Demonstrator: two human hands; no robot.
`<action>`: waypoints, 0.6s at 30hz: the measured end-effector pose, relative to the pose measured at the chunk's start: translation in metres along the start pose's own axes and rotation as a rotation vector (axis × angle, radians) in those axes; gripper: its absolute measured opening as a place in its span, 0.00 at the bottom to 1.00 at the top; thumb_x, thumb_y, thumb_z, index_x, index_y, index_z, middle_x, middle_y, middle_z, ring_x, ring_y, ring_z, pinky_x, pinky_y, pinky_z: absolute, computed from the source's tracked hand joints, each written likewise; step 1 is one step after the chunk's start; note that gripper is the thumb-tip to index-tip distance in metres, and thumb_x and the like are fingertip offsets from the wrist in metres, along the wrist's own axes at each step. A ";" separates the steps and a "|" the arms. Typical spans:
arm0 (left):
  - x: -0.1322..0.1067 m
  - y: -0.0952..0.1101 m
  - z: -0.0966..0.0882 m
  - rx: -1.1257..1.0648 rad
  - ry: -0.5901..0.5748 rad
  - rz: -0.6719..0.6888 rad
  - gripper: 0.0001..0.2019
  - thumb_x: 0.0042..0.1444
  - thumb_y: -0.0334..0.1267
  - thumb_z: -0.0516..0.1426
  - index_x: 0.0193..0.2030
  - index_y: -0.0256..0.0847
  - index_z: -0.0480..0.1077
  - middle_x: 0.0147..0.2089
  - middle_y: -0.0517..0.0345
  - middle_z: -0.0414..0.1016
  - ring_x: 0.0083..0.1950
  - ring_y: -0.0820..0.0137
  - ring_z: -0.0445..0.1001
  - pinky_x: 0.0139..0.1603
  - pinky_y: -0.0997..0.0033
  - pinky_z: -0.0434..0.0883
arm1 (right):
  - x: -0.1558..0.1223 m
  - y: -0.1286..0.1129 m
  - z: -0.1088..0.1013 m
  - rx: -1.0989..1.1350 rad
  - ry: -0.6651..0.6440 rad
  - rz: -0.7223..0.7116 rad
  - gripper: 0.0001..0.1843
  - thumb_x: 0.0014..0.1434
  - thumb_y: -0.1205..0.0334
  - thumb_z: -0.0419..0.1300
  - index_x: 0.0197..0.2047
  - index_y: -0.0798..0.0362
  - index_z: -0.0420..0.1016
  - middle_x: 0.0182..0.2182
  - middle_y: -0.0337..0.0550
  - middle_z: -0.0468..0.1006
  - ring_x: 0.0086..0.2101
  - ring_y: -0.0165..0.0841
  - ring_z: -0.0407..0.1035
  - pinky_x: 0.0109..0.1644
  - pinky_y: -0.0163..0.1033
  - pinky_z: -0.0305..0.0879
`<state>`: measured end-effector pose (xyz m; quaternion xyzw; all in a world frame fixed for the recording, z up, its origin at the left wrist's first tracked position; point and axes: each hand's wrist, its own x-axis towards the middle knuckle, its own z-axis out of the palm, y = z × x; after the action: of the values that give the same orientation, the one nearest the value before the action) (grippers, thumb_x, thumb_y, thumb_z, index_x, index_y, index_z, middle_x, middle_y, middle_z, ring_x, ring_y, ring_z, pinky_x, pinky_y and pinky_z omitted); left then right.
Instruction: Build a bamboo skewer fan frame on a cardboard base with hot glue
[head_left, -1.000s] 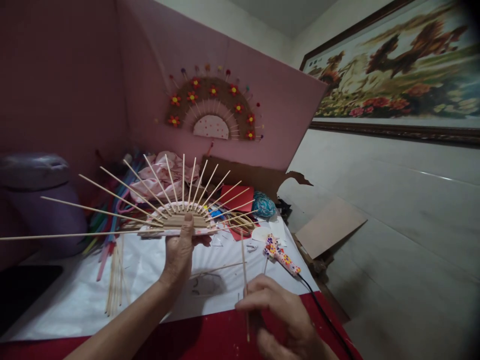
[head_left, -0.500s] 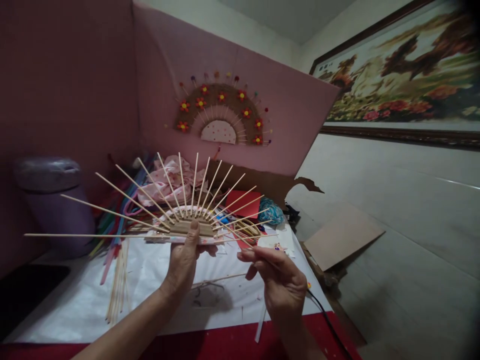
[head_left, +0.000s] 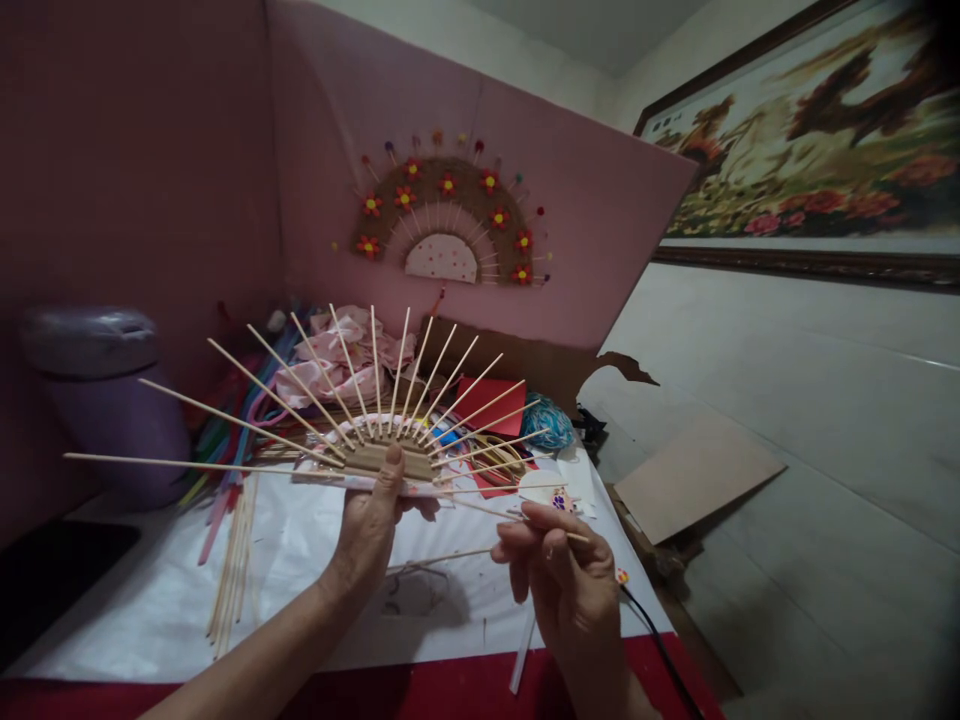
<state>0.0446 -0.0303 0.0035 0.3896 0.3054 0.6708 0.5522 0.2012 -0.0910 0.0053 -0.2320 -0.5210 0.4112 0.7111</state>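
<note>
My left hand grips a half-round cardboard base from which several thin wooden skewers fan out. The thumb presses on its front. My right hand pinches one loose skewer that points toward the base's lower right edge. A finished fan decoration with red flowers hangs on the pink board behind.
A white sheet covers the table over a red cloth. Spare skewers lie at the left beside coloured strips. A purple bin, pink cloth, blue yarn and a black cable are around.
My right hand rose from the table with a skewer and brought it up to the right side of the fan. The glue gun it was near is now behind the hand.
</note>
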 end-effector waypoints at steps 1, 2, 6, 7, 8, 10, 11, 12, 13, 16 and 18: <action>0.000 0.000 0.000 -0.003 -0.002 0.002 0.12 0.53 0.45 0.57 0.31 0.36 0.67 0.23 0.60 0.72 0.21 0.71 0.71 0.20 0.71 0.70 | -0.001 0.002 0.001 -0.042 0.021 -0.034 0.10 0.60 0.59 0.56 0.42 0.50 0.76 0.30 0.46 0.81 0.25 0.32 0.75 0.18 0.28 0.64; 0.000 0.000 0.001 -0.002 -0.003 0.004 0.12 0.53 0.45 0.57 0.30 0.36 0.67 0.23 0.60 0.72 0.21 0.72 0.71 0.20 0.71 0.70 | -0.003 0.003 0.001 -0.086 0.049 -0.080 0.10 0.61 0.60 0.54 0.42 0.50 0.76 0.30 0.45 0.81 0.25 0.32 0.75 0.19 0.28 0.64; 0.000 0.000 0.001 0.002 -0.006 -0.004 0.12 0.54 0.45 0.56 0.29 0.36 0.67 0.22 0.60 0.73 0.21 0.71 0.71 0.21 0.71 0.70 | -0.008 0.006 0.006 -0.227 0.120 -0.241 0.10 0.63 0.64 0.50 0.41 0.51 0.73 0.31 0.43 0.80 0.25 0.31 0.74 0.20 0.31 0.66; 0.000 0.000 0.001 -0.001 -0.010 -0.006 0.12 0.55 0.44 0.55 0.29 0.36 0.67 0.21 0.60 0.72 0.21 0.71 0.71 0.21 0.70 0.70 | -0.009 0.006 0.006 -0.258 0.113 -0.253 0.10 0.64 0.64 0.49 0.41 0.51 0.72 0.32 0.44 0.80 0.26 0.31 0.74 0.21 0.32 0.67; -0.001 0.000 0.001 -0.005 -0.015 -0.007 0.12 0.55 0.44 0.55 0.28 0.37 0.67 0.21 0.60 0.72 0.21 0.71 0.71 0.21 0.70 0.70 | -0.010 0.006 0.007 -0.288 0.095 -0.263 0.11 0.64 0.64 0.49 0.42 0.51 0.72 0.32 0.44 0.80 0.26 0.32 0.74 0.21 0.33 0.67; -0.001 0.000 0.001 -0.010 -0.024 -0.006 0.12 0.55 0.44 0.55 0.28 0.37 0.67 0.20 0.61 0.72 0.21 0.71 0.71 0.22 0.70 0.70 | -0.011 0.007 0.007 -0.343 0.061 -0.281 0.11 0.64 0.65 0.48 0.42 0.52 0.72 0.33 0.45 0.79 0.27 0.32 0.74 0.22 0.34 0.68; -0.002 0.000 0.002 -0.011 -0.029 -0.005 0.13 0.55 0.45 0.55 0.27 0.37 0.67 0.20 0.61 0.72 0.21 0.71 0.71 0.22 0.70 0.70 | -0.012 0.007 0.007 -0.366 0.050 -0.294 0.11 0.64 0.65 0.48 0.42 0.52 0.72 0.33 0.45 0.79 0.27 0.32 0.74 0.22 0.34 0.69; -0.002 0.000 0.001 -0.008 -0.032 -0.004 0.13 0.55 0.45 0.55 0.27 0.37 0.67 0.20 0.60 0.72 0.21 0.71 0.71 0.22 0.70 0.70 | -0.012 0.008 0.007 -0.387 0.042 -0.305 0.11 0.64 0.65 0.48 0.42 0.52 0.72 0.33 0.45 0.79 0.27 0.31 0.74 0.22 0.34 0.69; -0.003 0.000 0.001 -0.002 -0.037 -0.003 0.14 0.56 0.46 0.55 0.26 0.37 0.67 0.20 0.60 0.72 0.21 0.70 0.71 0.23 0.70 0.70 | -0.013 0.008 0.007 -0.406 0.039 -0.307 0.11 0.64 0.66 0.48 0.42 0.53 0.72 0.33 0.45 0.79 0.27 0.31 0.74 0.22 0.34 0.69; -0.004 -0.002 0.000 0.028 -0.052 0.002 0.15 0.56 0.46 0.54 0.26 0.37 0.68 0.20 0.59 0.72 0.23 0.70 0.72 0.24 0.69 0.70 | -0.013 0.009 0.007 -0.449 0.040 -0.311 0.11 0.64 0.67 0.48 0.42 0.53 0.72 0.33 0.44 0.79 0.27 0.30 0.73 0.22 0.33 0.69; -0.004 -0.004 -0.002 0.055 -0.057 0.024 0.15 0.56 0.46 0.53 0.26 0.38 0.69 0.21 0.59 0.72 0.24 0.69 0.72 0.26 0.68 0.70 | -0.014 0.008 0.008 -0.462 0.052 -0.309 0.11 0.64 0.67 0.48 0.42 0.53 0.72 0.32 0.44 0.79 0.26 0.30 0.73 0.22 0.33 0.69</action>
<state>0.0453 -0.0335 -0.0017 0.4272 0.3033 0.6574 0.5416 0.1896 -0.0985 -0.0057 -0.3164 -0.6118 0.1619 0.7067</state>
